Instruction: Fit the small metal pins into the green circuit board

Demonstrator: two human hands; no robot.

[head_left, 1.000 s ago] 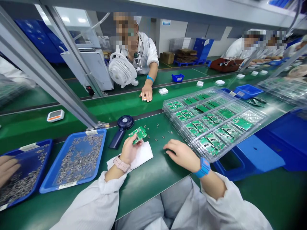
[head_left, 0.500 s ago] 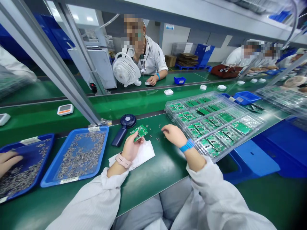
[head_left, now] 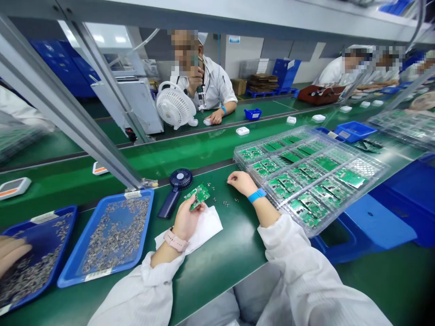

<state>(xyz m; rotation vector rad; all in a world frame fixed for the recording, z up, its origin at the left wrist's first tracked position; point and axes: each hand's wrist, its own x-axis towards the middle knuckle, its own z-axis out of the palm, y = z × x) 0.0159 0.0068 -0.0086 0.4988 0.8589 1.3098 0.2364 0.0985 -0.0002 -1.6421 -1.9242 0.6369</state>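
My left hand (head_left: 188, 220) is shut on a green circuit board (head_left: 198, 196), holding it up by its edge above a white cloth (head_left: 208, 225). My right hand (head_left: 241, 183), with a blue wristband, rests its gathered fingertips on the green mat (head_left: 217, 258). Small metal parts (head_left: 225, 203) lie scattered just below those fingertips, between my hands. Whether the fingers pinch a part is too small to tell. Next to my right wrist stands a stack of clear plastic trays (head_left: 314, 231) holding green circuit boards.
On my left, a blue tray (head_left: 149, 222) of metal parts lies beside a dark blue handheld fan (head_left: 178, 181). A co-worker's hand (head_left: 12, 256) is in another blue tray. Beyond the glass-framed rail, a conveyor carries small white devices past a seated person.
My right hand has slid up the mat, away from the near edge of the plastic trays, to the small metal parts. My left hand still holds the board.
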